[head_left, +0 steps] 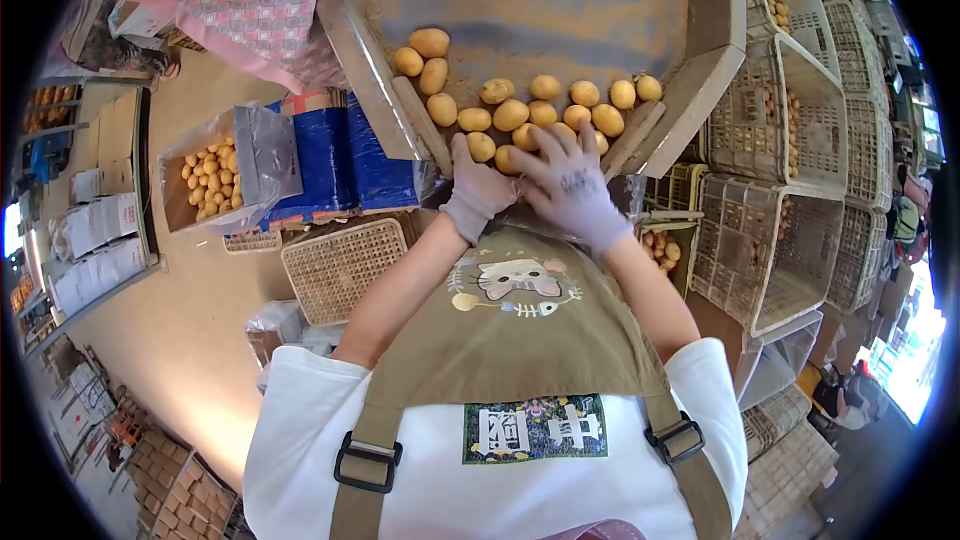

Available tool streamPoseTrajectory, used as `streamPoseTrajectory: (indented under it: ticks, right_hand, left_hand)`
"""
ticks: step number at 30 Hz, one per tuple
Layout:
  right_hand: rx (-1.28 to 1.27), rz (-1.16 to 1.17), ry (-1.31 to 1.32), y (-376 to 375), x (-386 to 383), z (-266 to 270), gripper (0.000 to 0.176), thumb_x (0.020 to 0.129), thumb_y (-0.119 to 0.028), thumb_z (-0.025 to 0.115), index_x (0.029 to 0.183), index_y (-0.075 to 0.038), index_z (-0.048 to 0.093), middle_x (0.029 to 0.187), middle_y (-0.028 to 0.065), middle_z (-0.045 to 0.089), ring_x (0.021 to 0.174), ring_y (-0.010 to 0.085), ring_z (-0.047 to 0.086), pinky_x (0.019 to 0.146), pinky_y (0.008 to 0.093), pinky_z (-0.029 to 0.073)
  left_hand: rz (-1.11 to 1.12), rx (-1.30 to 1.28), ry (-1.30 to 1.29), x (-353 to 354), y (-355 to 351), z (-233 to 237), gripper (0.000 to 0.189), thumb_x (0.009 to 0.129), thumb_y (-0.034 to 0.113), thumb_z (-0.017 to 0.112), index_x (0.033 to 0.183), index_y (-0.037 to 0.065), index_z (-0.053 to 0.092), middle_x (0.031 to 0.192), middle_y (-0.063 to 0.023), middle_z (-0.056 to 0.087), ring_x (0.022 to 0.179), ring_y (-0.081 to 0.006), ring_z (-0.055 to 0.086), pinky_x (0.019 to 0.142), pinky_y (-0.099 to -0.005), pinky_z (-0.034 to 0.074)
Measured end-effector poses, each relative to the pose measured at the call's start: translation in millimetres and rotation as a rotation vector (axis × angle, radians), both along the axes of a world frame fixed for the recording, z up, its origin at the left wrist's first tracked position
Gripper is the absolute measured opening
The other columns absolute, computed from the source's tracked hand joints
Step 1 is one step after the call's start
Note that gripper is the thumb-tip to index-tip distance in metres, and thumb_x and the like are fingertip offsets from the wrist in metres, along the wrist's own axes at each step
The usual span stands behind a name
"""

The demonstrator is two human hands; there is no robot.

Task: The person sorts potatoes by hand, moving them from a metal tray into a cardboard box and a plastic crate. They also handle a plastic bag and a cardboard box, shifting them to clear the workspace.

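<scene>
Clock positions are read from the centre of the view. Between 9 and 10 o'clock, a lined box (255,155) holds yellow produce (211,180); between 8 and 9, an empty-topped basket (340,268) lies on the floor (200,305). The left forearm rises toward 1 o'clock, ending in the gloved left hand (482,188) at the tray's near edge. Its fingers lie partly hidden beside the right hand (577,188); whether they grip anything cannot be told. At 12 o'clock, the tray (530,10) bears loose yellow produce, bunched toward its near end, with a few pieces along its left side. The gloved right hand, palm down, lies over the nearest pieces, fingers spread and unclenched, pointing toward 11 o'clock; its forearm slants up from 4 o'clock. Between 1 and 3 o'clock stand stacked crates (765,250), some holding similar produce.
</scene>
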State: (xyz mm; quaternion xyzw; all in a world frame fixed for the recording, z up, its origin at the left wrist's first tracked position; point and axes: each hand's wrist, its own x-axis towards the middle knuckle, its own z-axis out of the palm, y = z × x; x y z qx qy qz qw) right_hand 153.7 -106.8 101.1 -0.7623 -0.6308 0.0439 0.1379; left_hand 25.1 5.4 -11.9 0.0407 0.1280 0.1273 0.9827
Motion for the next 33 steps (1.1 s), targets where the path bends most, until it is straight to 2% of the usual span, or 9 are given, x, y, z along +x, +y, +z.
streamPoseTrajectory:
  ticks: [1, 2, 4, 7, 9, 12, 17, 23, 33]
  right_hand:
    - [-0.071, -0.026, -0.064, 5.7, 7.4, -17.1, 0.048, 0.08, -0.024, 0.072, 0.128, -0.022, 0.067, 0.134, 0.0143, 0.058, 0.126, 0.035, 0.053, 0.113, 0.0654, 0.025]
    - [-0.068, -0.168, -0.109, 14.5, 16.0, -26.2, 0.049, 0.079, -0.024, 0.072, 0.128, -0.024, 0.066, 0.136, 0.0152, 0.057, 0.127, 0.0353, 0.052, 0.112, 0.0653, 0.024]
    - [0.011, -0.334, -0.221, 30.7, 19.7, -22.7, 0.051, 0.078, -0.021, 0.071, 0.128, -0.029, 0.067, 0.137, 0.0167, 0.057, 0.128, 0.0348, 0.052, 0.112, 0.0621, 0.023]
    - [0.039, 0.158, -0.016, 42.3, -1.5, -28.9, 0.044, 0.078, -0.026, 0.072, 0.122, -0.026, 0.069, 0.136, 0.0154, 0.058, 0.13, 0.0346, 0.051, 0.115, 0.0669, 0.019]
    - [-0.124, 0.054, -0.079, 46.1, 12.1, -43.7, 0.044, 0.081, -0.029, 0.07, 0.125, -0.026, 0.068, 0.139, 0.0152, 0.056, 0.133, 0.0368, 0.049, 0.114, 0.069, 0.02]
    - [-0.062, -0.268, -0.202, 27.7, 25.5, -34.8, 0.053, 0.084, -0.027, 0.067, 0.136, -0.029, 0.06, 0.141, 0.0152, 0.056, 0.135, 0.0387, 0.046, 0.111, 0.07, 0.021]
    - [-0.04, -0.163, -0.139, -0.7, 25.1, -26.9, 0.044, 0.082, -0.023, 0.07, 0.126, -0.022, 0.065, 0.132, 0.0141, 0.06, 0.127, 0.0367, 0.052, 0.11, 0.0683, 0.026]
    - [0.049, -0.016, -0.107, 64.9, -11.5, -35.0, 0.035, 0.083, -0.021, 0.067, 0.118, -0.017, 0.067, 0.107, 0.0055, 0.069, 0.103, 0.0294, 0.063, 0.105, 0.0513, 0.038]
    - [-0.693, 0.144, -0.254, 144.2, -18.6, -16.8, 0.032, 0.094, -0.029, 0.061, 0.124, -0.018, 0.065, 0.105, 0.0055, 0.073, 0.105, 0.025, 0.069, 0.098, 0.0474, 0.038]
  left_hand:
    - [-0.004, 0.345, 0.152, 0.2, -1.8, 3.9, 0.086, 0.091, 0.077, 0.037, 0.158, 0.023, 0.03, 0.165, -0.0087, 0.029, 0.151, -0.0352, 0.028, 0.115, -0.0711, 0.024]
    - [-0.029, -0.464, 0.201, 1.0, 1.5, 14.7, 0.09, 0.09, 0.08, 0.038, 0.157, 0.021, 0.029, 0.163, -0.0105, 0.031, 0.149, -0.0361, 0.03, 0.115, -0.068, 0.027]
    - [0.001, -0.45, 0.171, 3.6, -1.7, 11.5, 0.092, 0.089, 0.082, 0.037, 0.157, 0.02, 0.028, 0.163, -0.0108, 0.032, 0.148, -0.037, 0.032, 0.115, -0.0672, 0.028]
    - [0.025, -0.459, 0.213, -1.2, -6.1, 5.7, 0.096, 0.088, 0.085, 0.035, 0.157, 0.019, 0.027, 0.162, -0.0128, 0.03, 0.146, -0.0372, 0.034, 0.114, -0.0672, 0.03]
    - [0.004, -0.648, 0.233, 3.3, -1.0, 10.7, 0.097, 0.087, 0.086, 0.035, 0.157, 0.019, 0.028, 0.162, -0.0137, 0.029, 0.146, -0.0362, 0.034, 0.113, -0.068, 0.03]
    - [0.037, -0.452, 0.382, 7.0, -4.5, 24.6, 0.098, 0.087, 0.085, 0.036, 0.157, 0.017, 0.027, 0.16, -0.0141, 0.03, 0.148, -0.036, 0.031, 0.115, -0.0703, 0.027]
    - [0.029, -0.5, 0.426, 7.2, -2.0, 32.5, 0.098, 0.086, 0.083, 0.04, 0.156, 0.015, 0.028, 0.159, -0.015, 0.032, 0.147, -0.0376, 0.033, 0.115, -0.0718, 0.025]
    - [-0.041, -0.459, 0.358, 5.0, 4.5, 26.3, 0.096, 0.086, 0.084, 0.03, 0.157, 0.019, 0.033, 0.16, -0.0119, 0.037, 0.145, -0.0355, 0.038, 0.117, -0.0515, 0.035]
    - [0.027, -0.442, 0.377, 7.4, 4.0, 42.5, 0.091, 0.089, 0.084, 0.029, 0.152, 0.019, 0.04, 0.154, -0.0124, 0.045, 0.141, -0.035, 0.044, 0.114, -0.0542, 0.039]
